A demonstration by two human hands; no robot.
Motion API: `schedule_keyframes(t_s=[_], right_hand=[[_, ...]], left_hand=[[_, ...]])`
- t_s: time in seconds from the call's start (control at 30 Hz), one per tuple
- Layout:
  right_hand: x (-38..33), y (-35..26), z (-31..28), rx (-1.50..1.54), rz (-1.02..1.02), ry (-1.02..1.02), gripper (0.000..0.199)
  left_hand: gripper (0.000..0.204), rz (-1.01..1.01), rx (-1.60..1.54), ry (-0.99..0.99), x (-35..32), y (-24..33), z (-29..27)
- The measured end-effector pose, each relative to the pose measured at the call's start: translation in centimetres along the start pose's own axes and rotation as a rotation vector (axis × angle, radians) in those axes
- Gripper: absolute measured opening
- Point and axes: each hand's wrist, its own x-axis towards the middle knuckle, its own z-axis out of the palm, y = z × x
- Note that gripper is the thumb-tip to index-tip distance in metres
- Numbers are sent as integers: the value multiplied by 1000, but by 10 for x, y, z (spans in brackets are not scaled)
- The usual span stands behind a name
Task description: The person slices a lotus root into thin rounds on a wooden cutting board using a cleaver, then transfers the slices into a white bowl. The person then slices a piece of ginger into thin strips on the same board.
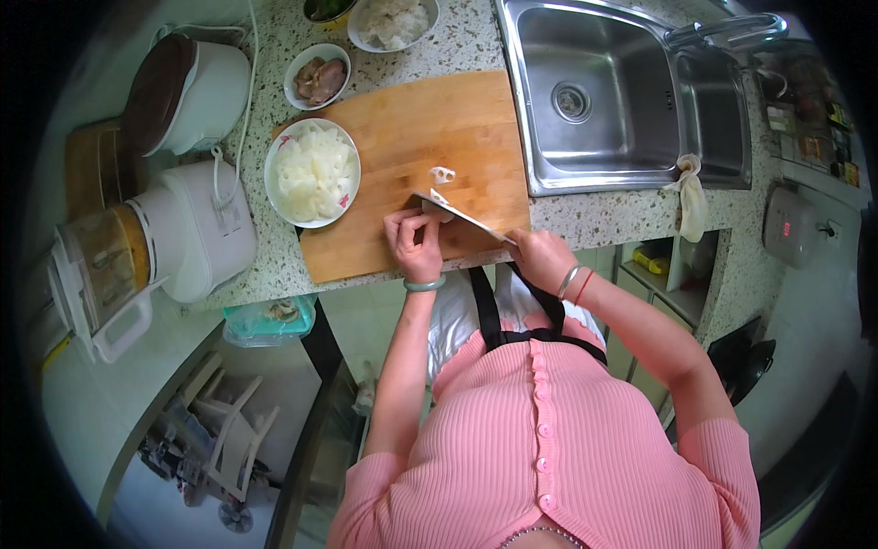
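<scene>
On the wooden cutting board [384, 137], the left hand [416, 242] curls over a pale lotus root piece [435, 211], pinning it down. The right hand [540, 256] grips a knife [462, 216] against it. A cut slice [443, 174] lies just beyond, near a plate of slices [312, 172].

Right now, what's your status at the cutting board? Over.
Right hand gripping knife. Left hand pinning pale piece under blade; fingers curled close. One holed slice lying cut on board. Bowl of slices alongside.
</scene>
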Motion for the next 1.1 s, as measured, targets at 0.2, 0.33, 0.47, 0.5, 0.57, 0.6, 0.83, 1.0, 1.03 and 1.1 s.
schedule_keyframes(t_s=[0.2,0.33,0.47,0.5,0.57,0.6,0.83,1.0,1.03,1.1], right_hand=[[-11,-9,-22,8,-62,77,17],[-28,-20,-32,26,-62,50,17],[-29,-20,-33,-6,-26,-26,18],[-29,-22,-35,-8,-24,-36,18],[-27,-25,-38,-11,-19,-61,18],[-26,-27,-38,-15,-19,-68,17],[-5,-28,-11,-27,18,-21,18],[-1,-17,13,-3,8,63,19],[1,-13,12,0,-4,59,19],[6,-13,2,-14,-19,47,19]], left_hand=[[19,-81,-22,11,-7,-6,1],[21,-87,-26,25,-8,-9,3],[21,-110,-41,19,-6,-4,3],[21,-107,-37,19,-6,-2,3],[21,-116,-34,15,-6,-2,2],[21,-127,-36,11,-7,-3,1],[19,-36,-21,-24,-3,0,1],[18,2,26,-24,2,5,-2],[18,-1,41,-25,3,7,-2],[18,-12,-5,-16,0,1,-1]])
